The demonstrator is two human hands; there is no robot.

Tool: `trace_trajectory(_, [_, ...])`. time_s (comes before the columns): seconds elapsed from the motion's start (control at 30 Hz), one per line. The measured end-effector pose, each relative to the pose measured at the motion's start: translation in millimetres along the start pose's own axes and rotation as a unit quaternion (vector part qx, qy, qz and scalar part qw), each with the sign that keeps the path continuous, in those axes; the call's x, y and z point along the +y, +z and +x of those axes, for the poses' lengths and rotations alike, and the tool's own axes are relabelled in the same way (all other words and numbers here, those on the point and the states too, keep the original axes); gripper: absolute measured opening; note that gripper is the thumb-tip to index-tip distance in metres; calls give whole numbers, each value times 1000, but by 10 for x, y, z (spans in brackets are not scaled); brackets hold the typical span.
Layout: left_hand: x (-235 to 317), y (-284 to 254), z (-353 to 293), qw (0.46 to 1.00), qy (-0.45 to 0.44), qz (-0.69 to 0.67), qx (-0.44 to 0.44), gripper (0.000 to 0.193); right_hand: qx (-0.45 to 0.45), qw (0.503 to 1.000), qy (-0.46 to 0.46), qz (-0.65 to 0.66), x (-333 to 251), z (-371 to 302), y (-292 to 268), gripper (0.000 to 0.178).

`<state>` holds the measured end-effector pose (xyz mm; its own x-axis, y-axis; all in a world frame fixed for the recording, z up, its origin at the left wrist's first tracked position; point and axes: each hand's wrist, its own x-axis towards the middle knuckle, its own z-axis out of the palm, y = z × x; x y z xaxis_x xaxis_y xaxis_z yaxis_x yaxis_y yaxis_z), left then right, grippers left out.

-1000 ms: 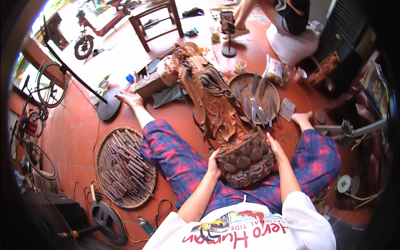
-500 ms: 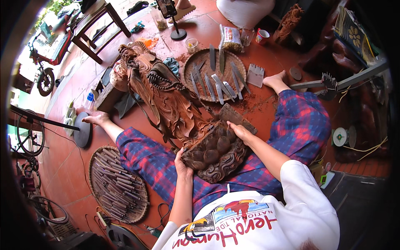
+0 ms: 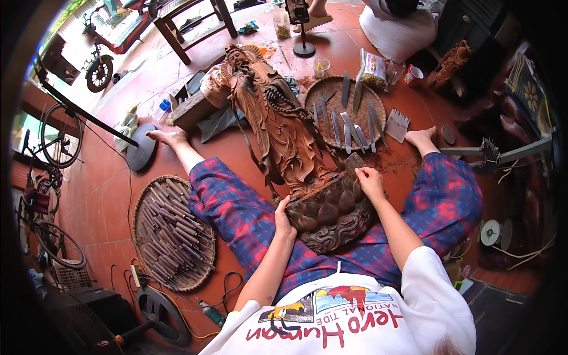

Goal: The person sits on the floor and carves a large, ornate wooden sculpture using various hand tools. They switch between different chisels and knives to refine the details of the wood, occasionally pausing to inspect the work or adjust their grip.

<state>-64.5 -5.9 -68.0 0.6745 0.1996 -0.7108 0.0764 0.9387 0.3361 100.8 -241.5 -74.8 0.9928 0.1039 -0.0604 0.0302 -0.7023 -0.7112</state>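
Note:
A carved brown wooden statue point(image 3: 284, 130) of a robed figure leans back between my legs. Its lotus-shaped base point(image 3: 322, 216) is towards me, above my plaid trousers. Along the left side of that base, my left hand point(image 3: 284, 222) is closed, thumb on the carved edge and other fingers partly hidden. My right hand point(image 3: 371, 183) is at the base's upper right corner with its fingers pinched together. Whatever is between those fingertips is too small to make out. Just beyond them shows a flat dark wooden piece point(image 3: 354, 161).
Several blades lie on a round woven tray point(image 3: 316, 100) beyond the statue. Another woven tray point(image 3: 138, 219) at left holds many chisel-like tools. A phone stand point(image 3: 304, 48), a stool point(image 3: 183, 54), a wide brush-like piece point(image 3: 397, 125) and a dial scale point(image 3: 490, 232) stand around.
The view has swung, so the scene sits farther right. My right hand's fingers, stretched over the base's edge before, are now drawn into a pinch. My left hand stays on the base.

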Motion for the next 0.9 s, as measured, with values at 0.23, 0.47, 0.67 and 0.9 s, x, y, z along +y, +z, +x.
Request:
trace_trajectory(0.23, [-7,-8,-39,1000,5,23,-20,39,10,1000,24,5,141,63,-138,37])
trace_trajectory(0.47, [-114,-186,144,998,51,22,6,51,-222,939,229,-130,868,273,-218,73])
trace_trajectory(0.67, [-128,-121,131,995,77,69,1,59,-181,967,176,-28,1037,349,-294,57])
trace_trajectory(0.9, [-206,44,29,973,145,154,93,70,-217,956,196,9,851,429,-479,43])
